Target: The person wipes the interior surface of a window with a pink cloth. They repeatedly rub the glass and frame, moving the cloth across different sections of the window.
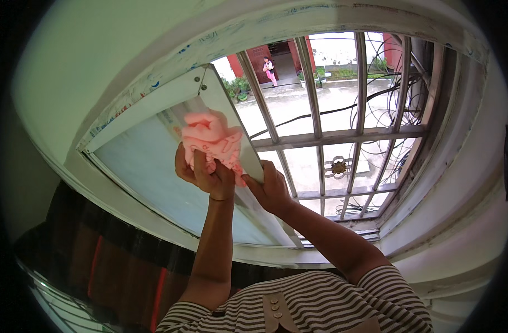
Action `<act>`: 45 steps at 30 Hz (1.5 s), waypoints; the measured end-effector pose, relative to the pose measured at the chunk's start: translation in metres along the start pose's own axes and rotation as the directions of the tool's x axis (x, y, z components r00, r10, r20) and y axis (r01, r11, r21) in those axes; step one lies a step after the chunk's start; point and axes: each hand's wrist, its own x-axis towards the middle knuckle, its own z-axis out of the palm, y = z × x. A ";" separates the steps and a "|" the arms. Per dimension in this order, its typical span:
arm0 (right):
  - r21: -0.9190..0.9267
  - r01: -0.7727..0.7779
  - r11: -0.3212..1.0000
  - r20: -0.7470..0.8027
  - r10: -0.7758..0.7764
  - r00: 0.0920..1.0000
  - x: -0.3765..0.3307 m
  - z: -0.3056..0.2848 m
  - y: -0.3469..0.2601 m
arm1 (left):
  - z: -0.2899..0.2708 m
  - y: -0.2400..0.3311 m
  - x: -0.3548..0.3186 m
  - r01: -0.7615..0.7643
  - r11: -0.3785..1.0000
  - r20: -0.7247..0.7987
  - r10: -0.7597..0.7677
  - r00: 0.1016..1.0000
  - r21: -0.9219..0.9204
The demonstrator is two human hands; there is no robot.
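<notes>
A crumpled pink cloth point(209, 136) is bunched up in my left hand point(208, 173), whose fingers curl into its folds. The cloth lies against the white frame and glass of a sliding window sash point(148, 158). My right hand point(271, 188) grips the sash's right upright edge, with its fingers wrapped round the far side and the thumb near the cloth's lower end. Part of the glass is covered by the cloth and my left hand.
Metal security bars point(315, 89) cross the open right half of the window. Beyond them are tangled black cables point(395, 97), a paved yard and a person point(269, 71) standing by a doorway. Dark brown panels with red stripes point(115, 272) stand below the sill on the left.
</notes>
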 end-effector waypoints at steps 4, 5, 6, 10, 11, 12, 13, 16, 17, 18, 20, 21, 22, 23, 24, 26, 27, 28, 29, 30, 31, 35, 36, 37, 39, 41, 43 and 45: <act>-0.006 0.015 1.000 -0.025 -0.015 1.000 0.001 0.000 -0.001 | -0.001 0.005 -0.003 0.010 1.000 -0.011 -0.010 1.000 0.003; -0.007 0.029 1.000 -0.030 -0.029 0.999 0.002 0.001 0.000 | -0.001 0.004 -0.005 0.016 1.000 -0.005 -0.016 1.000 0.016; -0.008 0.030 1.000 -0.028 -0.030 0.999 0.002 0.001 0.001 | -0.003 0.003 -0.009 0.010 0.999 -0.001 -0.010 1.000 0.037; -0.030 0.027 0.999 -0.020 -0.028 0.999 0.001 0.000 0.000 | -0.011 0.006 -0.030 0.037 0.995 0.047 -0.041 0.998 0.095; -0.040 0.025 0.999 -0.017 -0.025 1.000 0.001 0.000 0.000 | -0.014 0.009 -0.036 0.055 0.993 0.065 -0.062 0.996 0.105; -0.052 0.030 0.998 -0.020 -0.031 0.999 0.000 -0.001 0.003 | -0.016 0.012 -0.043 0.084 0.993 0.085 -0.091 0.992 0.085; -0.058 0.032 0.998 -0.021 -0.033 0.999 -0.001 -0.001 0.005 | -0.019 0.014 -0.050 0.112 0.991 0.106 -0.119 0.987 0.071; -0.045 0.015 0.999 -0.020 -0.016 1.000 0.000 0.000 0.001 | -0.031 0.013 -0.084 0.280 0.960 0.152 -0.273 0.950 -0.023; -0.033 0.006 0.999 -0.019 -0.007 1.000 0.000 0.000 -0.002 | -0.035 0.011 -0.094 0.383 0.919 0.162 -0.365 0.917 -0.096; -0.029 0.008 1.000 -0.022 -0.009 1.000 0.000 0.000 -0.001 | -0.035 0.018 -0.091 0.308 0.951 0.151 -0.303 0.941 -0.008; -0.023 0.012 1.000 -0.029 -0.013 0.999 0.000 0.000 0.002 | -0.040 0.018 -0.097 0.277 0.961 0.193 -0.273 0.942 0.006; -0.033 -0.001 0.999 -0.031 0.000 1.000 0.000 0.001 0.001 | -0.043 0.021 -0.098 0.278 0.960 0.209 -0.277 0.938 0.024; -0.044 -0.015 0.999 -0.034 0.014 0.999 0.000 0.001 0.000 | -0.046 0.026 -0.100 0.279 0.959 0.225 -0.282 0.933 0.043; -0.055 -0.029 0.998 -0.037 0.027 0.999 0.000 0.000 -0.001 | -0.049 0.029 -0.101 0.280 0.958 0.241 -0.286 0.927 0.061; -0.045 -0.021 0.999 -0.035 0.020 0.999 0.000 0.001 -0.002 | -0.055 0.030 -0.108 0.312 0.948 0.275 -0.318 0.907 0.066; -0.026 -0.008 1.000 -0.034 0.007 0.999 0.000 0.001 -0.002 | -0.066 0.028 -0.125 0.375 0.924 0.343 -0.379 0.860 0.080; -0.034 -0.027 0.999 -0.027 0.026 0.999 0.000 0.002 -0.002 | -0.070 0.033 -0.127 0.369 0.925 0.349 -0.378 0.858 0.095; -0.043 -0.046 0.998 -0.020 0.045 0.999 -0.001 0.002 -0.002 | -0.073 0.039 -0.128 0.362 0.926 0.355 -0.377 0.856 0.111; -0.050 -0.064 0.997 -0.012 0.064 0.998 -0.002 0.003 -0.002 | -0.077 0.042 -0.129 0.355 0.926 0.360 -0.377 0.854 0.127; -0.058 -0.076 0.995 -0.014 0.075 0.997 -0.001 0.003 -0.003 | -0.080 0.043 -0.130 0.374 0.922 0.375 -0.385 0.844 0.105; -0.065 -0.087 0.994 -0.015 0.086 0.996 -0.001 0.003 -0.003 | -0.081 0.043 -0.130 0.377 0.922 0.375 -0.382 0.845 0.088; -0.034 -0.064 0.997 -0.051 0.062 0.997 -0.001 0.003 0.000 | -0.086 0.045 -0.118 0.441 0.892 0.424 -0.440 0.792 0.102; -0.028 -0.054 0.998 -0.055 0.052 0.997 -0.001 0.003 0.000 | -0.087 0.044 -0.115 0.465 0.875 0.445 -0.471 0.761 0.131; -0.024 -0.044 0.999 -0.060 0.042 0.997 0.000 0.003 0.000 | -0.087 0.041 -0.113 0.471 0.873 0.436 -0.477 0.763 0.130; -0.018 -0.030 0.999 -0.062 0.029 0.998 -0.001 0.004 -0.001 | -0.088 0.035 -0.108 0.483 0.867 0.416 -0.488 0.767 0.127; -0.014 -0.023 1.000 -0.056 0.022 0.998 -0.001 0.004 -0.004 | -0.084 0.029 -0.098 0.481 0.876 0.332 -0.467 0.820 0.042; -0.018 -0.025 1.000 -0.050 0.024 0.998 -0.001 0.003 -0.005 | -0.073 0.024 -0.085 0.485 0.868 0.224 -0.454 0.863 -0.108; -0.023 -0.040 0.999 -0.044 0.039 0.998 0.000 0.002 -0.005 | -0.069 0.021 -0.062 0.395 0.918 0.216 -0.390 0.895 0.021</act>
